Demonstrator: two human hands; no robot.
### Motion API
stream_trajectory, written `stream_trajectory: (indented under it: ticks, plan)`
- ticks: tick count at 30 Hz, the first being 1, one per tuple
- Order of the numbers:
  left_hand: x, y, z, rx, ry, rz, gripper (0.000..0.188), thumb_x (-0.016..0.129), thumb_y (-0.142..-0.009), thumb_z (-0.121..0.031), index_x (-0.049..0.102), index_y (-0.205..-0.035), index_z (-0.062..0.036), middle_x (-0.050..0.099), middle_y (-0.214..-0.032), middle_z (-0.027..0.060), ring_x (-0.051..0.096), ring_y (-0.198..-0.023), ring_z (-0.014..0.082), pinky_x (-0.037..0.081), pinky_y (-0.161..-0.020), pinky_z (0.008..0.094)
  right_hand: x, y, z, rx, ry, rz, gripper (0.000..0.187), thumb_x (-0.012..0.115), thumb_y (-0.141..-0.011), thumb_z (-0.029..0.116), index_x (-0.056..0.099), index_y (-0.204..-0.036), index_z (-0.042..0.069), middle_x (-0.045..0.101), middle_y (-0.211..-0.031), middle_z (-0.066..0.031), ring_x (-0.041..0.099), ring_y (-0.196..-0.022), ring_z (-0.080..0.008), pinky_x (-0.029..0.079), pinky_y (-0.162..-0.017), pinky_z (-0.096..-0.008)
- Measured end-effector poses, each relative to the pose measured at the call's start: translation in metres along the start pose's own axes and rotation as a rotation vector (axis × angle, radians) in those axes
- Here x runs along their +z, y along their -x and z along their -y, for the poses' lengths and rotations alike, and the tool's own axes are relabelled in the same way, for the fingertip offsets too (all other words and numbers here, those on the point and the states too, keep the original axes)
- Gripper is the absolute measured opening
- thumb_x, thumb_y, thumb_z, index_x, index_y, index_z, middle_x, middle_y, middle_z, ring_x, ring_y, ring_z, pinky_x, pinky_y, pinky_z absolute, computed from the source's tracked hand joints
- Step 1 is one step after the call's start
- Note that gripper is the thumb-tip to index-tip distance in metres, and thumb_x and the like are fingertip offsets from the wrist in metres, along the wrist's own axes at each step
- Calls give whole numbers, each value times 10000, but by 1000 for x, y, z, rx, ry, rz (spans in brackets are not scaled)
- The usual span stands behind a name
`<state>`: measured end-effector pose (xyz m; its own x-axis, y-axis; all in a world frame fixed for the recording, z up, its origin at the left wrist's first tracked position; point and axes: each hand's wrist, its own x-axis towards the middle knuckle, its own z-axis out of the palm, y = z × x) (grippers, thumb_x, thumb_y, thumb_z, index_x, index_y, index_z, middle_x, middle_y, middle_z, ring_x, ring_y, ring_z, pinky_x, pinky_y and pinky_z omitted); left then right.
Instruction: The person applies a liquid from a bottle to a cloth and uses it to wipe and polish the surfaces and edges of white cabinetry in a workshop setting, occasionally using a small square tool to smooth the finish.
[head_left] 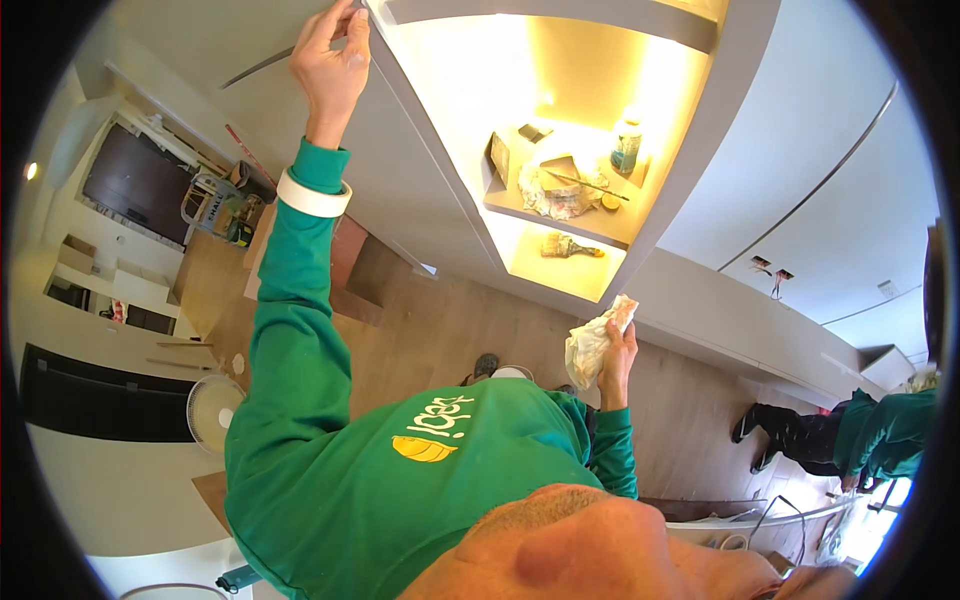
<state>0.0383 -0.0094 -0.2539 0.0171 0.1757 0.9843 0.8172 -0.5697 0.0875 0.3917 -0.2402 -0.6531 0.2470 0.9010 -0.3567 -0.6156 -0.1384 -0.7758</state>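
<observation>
My left hand is raised at the upper edge of the head view, beside the front edge of a lit shelf unit. Its fingers are pinched together, and whatever they may hold is too small to make out. Lower down on the right, my right hand grips a crumpled white cloth stained reddish at one end. On the shelf beyond it lie a thin brush across crumpled plastic and a jar of dark bluish liquid. One compartment below, a wide paintbrush rests on its side.
Another person in a green top is bent over at the far right. A white fan stands on the left. Loose wires stick out of the right wall. A stepladder and tools stand farther back left.
</observation>
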Motion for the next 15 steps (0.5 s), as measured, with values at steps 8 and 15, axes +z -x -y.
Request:
stream_trajectory:
  ticks: [8, 15]
  plan:
    - [16, 5, -6, 10, -95, -32, 183, 769, -881, -103, 772, -1048, -29, 724, -938, 54, 707, -794, 145, 569, -744, 280, -20, 0, 13, 57, 30, 10, 393, 601, -1000, 106, 513, -1362, -20, 640, -1116, -90, 639, -949, -180, 559, -813, -334]
    - [11, -6, 2, -234, 53, -30, 129, 767, -893, -112, 763, -953, 2, 738, -868, 43, 690, -798, 105, 550, -734, 245, -31, -9, 24, 56, 102, 37, 424, 615, -997, 129, 508, -1377, -25, 641, -1084, -78, 623, -928, -168, 547, -798, -319]
